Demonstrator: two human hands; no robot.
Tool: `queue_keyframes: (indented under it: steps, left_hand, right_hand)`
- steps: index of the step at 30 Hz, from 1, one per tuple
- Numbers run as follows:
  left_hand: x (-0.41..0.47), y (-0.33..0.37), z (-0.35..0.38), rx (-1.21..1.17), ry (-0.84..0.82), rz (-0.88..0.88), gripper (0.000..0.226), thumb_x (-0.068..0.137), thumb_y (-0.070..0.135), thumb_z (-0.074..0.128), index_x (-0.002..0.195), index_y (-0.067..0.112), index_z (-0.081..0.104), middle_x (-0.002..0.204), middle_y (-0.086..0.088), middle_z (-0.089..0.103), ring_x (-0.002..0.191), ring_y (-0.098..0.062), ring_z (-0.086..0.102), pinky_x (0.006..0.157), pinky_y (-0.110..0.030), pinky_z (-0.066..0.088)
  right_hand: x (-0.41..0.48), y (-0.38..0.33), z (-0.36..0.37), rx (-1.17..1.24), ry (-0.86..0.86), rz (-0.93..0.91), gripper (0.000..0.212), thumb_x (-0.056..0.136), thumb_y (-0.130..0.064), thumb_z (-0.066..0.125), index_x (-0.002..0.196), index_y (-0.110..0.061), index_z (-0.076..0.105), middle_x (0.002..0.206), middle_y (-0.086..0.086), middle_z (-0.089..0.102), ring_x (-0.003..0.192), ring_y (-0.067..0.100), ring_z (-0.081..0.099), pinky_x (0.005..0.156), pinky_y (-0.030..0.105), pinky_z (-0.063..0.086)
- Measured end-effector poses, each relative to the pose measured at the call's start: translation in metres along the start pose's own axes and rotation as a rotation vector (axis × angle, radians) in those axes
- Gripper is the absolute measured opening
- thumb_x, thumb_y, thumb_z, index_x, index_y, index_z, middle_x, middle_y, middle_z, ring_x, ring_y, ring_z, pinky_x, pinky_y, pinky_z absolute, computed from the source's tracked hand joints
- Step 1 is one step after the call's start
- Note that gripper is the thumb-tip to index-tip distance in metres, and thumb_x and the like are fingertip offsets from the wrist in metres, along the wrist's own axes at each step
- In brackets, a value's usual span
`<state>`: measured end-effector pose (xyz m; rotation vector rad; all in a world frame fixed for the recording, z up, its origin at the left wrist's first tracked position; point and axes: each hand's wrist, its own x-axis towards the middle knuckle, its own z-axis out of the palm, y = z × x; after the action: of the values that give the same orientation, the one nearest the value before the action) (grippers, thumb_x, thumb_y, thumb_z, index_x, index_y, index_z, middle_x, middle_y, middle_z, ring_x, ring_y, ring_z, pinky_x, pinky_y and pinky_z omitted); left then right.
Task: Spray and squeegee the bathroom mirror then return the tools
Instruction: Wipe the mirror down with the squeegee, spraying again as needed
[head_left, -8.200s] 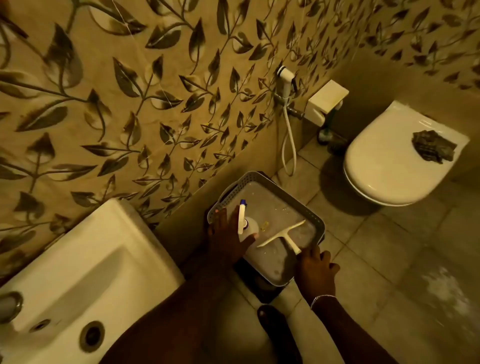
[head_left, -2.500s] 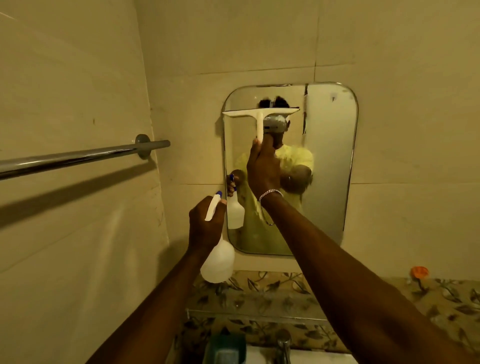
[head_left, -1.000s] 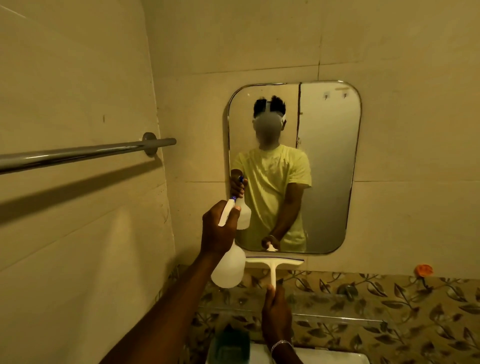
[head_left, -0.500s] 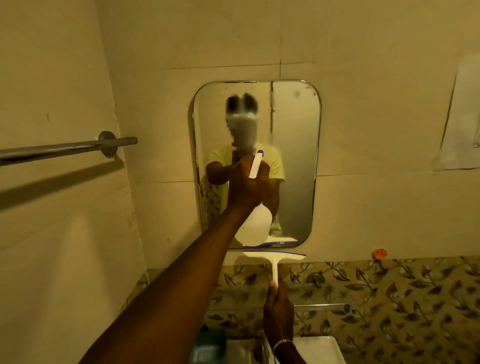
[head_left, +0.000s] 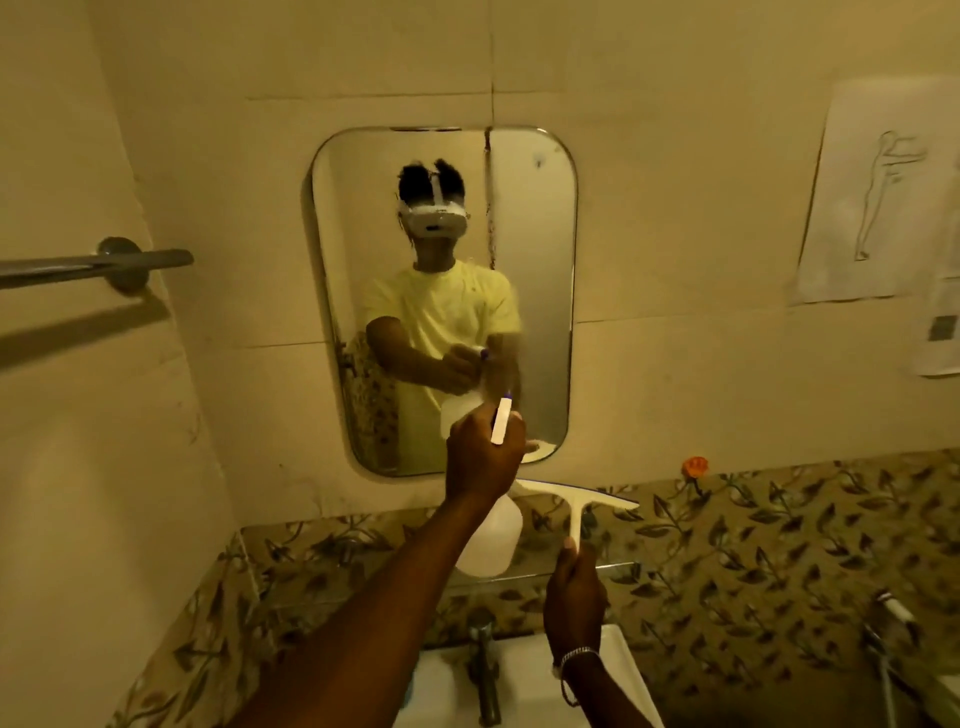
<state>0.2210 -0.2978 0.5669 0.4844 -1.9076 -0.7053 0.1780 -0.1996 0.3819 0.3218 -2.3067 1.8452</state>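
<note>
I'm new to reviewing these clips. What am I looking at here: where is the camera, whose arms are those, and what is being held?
There is no machine here. The camera sits on a person's head and looks forward and down, so the arms reaching in from the bottom are that person's own. The wall mirror reflects them wearing the headset. The left hand grips a white spray bottle, raised in front of the mirror's lower part. The right hand holds a white squeegee by its handle, blade up, below the mirror. At the bottom are a tap and a white sink.

Mirror (head_left: 535, 291) glossy glass; spray bottle (head_left: 491, 540) & squeegee (head_left: 576, 501) white plastic; towel bar (head_left: 93, 262) metal, tiles (head_left: 779, 545) glossy.
</note>
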Motion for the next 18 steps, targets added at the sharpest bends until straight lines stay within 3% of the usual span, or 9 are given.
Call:
queue_keyframes:
  steps: [2, 5, 8, 10, 12, 15, 18]
  left_hand:
    - [-0.016, -0.008, 0.005, -0.03, -0.037, -0.037, 0.026, 0.099, 0.034, 0.058, 0.088, 0.013, 0.068, 0.073, -0.001, 0.067, 0.065, -0.015, 0.065, 0.055, -0.03, 0.053]
    - [-0.038, -0.022, 0.009, -0.005, -0.056, -0.098, 0.022, 0.099, 0.031, 0.06, 0.088, 0.014, 0.067, 0.071, 0.004, 0.063, 0.062, -0.007, 0.06, 0.053, -0.015, 0.04]
    - [-0.057, -0.037, 0.009, 0.031, -0.046, -0.198, 0.021, 0.098, 0.031, 0.06, 0.089, 0.014, 0.069, 0.07, 0.002, 0.065, 0.06, -0.012, 0.063, 0.051, -0.018, 0.043]
    - [-0.062, -0.044, 0.002, -0.003, -0.014, -0.214, 0.018, 0.097, 0.031, 0.062, 0.084, 0.019, 0.067, 0.065, 0.005, 0.063, 0.057, -0.011, 0.063, 0.047, -0.019, 0.045]
    - [-0.061, -0.051, -0.008, -0.025, 0.014, -0.201, 0.019, 0.096, 0.032, 0.063, 0.082, 0.019, 0.066, 0.065, 0.003, 0.063, 0.058, -0.013, 0.063, 0.049, -0.03, 0.052]
    - [-0.054, -0.06, -0.027, -0.032, 0.07, -0.209, 0.02, 0.097, 0.033, 0.064, 0.083, 0.018, 0.066, 0.068, 0.001, 0.066, 0.062, -0.015, 0.066, 0.057, -0.045, 0.059]
    - [-0.048, -0.063, -0.047, -0.007, 0.14, -0.193, 0.016, 0.095, 0.031, 0.067, 0.081, 0.025, 0.063, 0.065, 0.004, 0.065, 0.06, -0.009, 0.065, 0.055, -0.045, 0.059]
  right_hand:
    - [0.002, 0.001, -0.007, 0.026, 0.018, 0.018, 0.036, 0.103, -0.043, 0.034, 0.105, -0.016, 0.058, 0.058, -0.002, 0.058, 0.046, 0.008, 0.056, 0.036, 0.014, 0.038]
    - [0.003, 0.002, -0.017, 0.037, 0.048, -0.012, 0.043, 0.098, -0.054, 0.029, 0.102, -0.02, 0.055, 0.056, -0.001, 0.057, 0.046, 0.008, 0.055, 0.038, 0.013, 0.032]
    - [0.009, 0.001, -0.024, 0.081, 0.05, -0.045, 0.047, 0.098, -0.055, 0.029, 0.101, -0.017, 0.056, 0.057, 0.001, 0.056, 0.049, 0.016, 0.056, 0.042, 0.033, 0.044]
    - [0.017, -0.015, -0.027, 0.174, 0.002, -0.064, 0.038, 0.102, -0.049, 0.034, 0.099, -0.019, 0.057, 0.062, 0.006, 0.057, 0.054, 0.025, 0.058, 0.049, 0.046, 0.052]
    - [0.03, -0.048, -0.032, 0.298, -0.057, -0.134, 0.03, 0.1, -0.047, 0.038, 0.09, -0.025, 0.057, 0.062, 0.007, 0.057, 0.053, 0.028, 0.056, 0.048, 0.05, 0.052]
    - [0.055, -0.122, -0.036, 0.397, -0.149, -0.322, 0.026, 0.097, -0.047, 0.039, 0.095, -0.029, 0.057, 0.061, 0.004, 0.057, 0.049, 0.022, 0.053, 0.043, 0.045, 0.048]
    - [0.084, -0.21, -0.03, 0.364, -0.147, -0.567, 0.041, 0.104, -0.05, 0.039, 0.114, -0.017, 0.06, 0.066, -0.013, 0.06, 0.054, 0.006, 0.057, 0.044, 0.02, 0.046]
